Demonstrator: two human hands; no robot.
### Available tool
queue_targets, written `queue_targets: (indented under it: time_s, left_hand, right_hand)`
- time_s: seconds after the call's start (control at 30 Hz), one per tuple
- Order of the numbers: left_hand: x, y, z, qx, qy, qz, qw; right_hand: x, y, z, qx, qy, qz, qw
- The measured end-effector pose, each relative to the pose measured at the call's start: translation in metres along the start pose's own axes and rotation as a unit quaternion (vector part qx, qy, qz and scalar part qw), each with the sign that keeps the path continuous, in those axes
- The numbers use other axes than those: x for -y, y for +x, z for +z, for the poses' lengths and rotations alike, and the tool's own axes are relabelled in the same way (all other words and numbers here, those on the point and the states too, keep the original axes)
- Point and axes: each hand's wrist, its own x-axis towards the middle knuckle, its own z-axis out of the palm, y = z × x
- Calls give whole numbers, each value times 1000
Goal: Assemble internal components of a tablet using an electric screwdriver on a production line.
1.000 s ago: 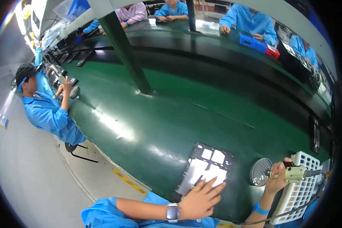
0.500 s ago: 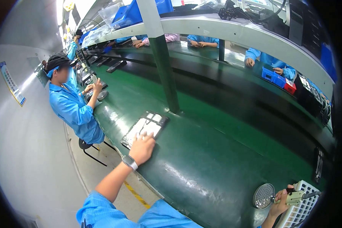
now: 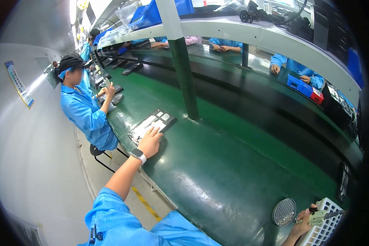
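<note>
Moving further left since 0.5 s ago, left hand point(image 3: 150, 142) is pressing flat and open on the flat panel point(image 3: 151, 125), its long axis running away from the green post point(image 3: 184, 78); right hand point(image 3: 302, 217), well apart, is gripping the screwdriver point(image 3: 322, 216).

My left arm stretches far out ahead and to the left, almost straight at the elbow, the blue sleeve pushed up above it and the forearm bare. A watch sits on that wrist. My left hand point(image 3: 150, 142) lies palm down, fingers together and extended forward, flat and pressing rather than closed in any grip. My right hand point(image 3: 304, 216) stays low at the bottom right corner, close to my body, only the wrist and knuckles showing. Its fingers are curled in a closed grip, thumb side up, the wrist bent slightly inward. The two hands are well apart.
</note>
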Motion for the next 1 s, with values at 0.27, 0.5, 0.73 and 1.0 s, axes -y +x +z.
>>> queue_targets:
  time_s: [0.27,0.5,0.73,1.0]
  left_hand:
    - [-136,53,-17,-40,-101,223,969]
    - [-237,75,-18,-30,-140,412,900]
    - [-267,72,-17,-24,-166,451,877]
    - [-269,74,-20,-37,-187,450,872]
  right_hand:
    - [6,-3,-3,-1,3,-9,1000]
    - [20,-5,7,-3,-23,-12,1000]
    - [6,-3,-9,9,-19,0,1000]
    - [19,-5,2,-2,-33,-15,999]
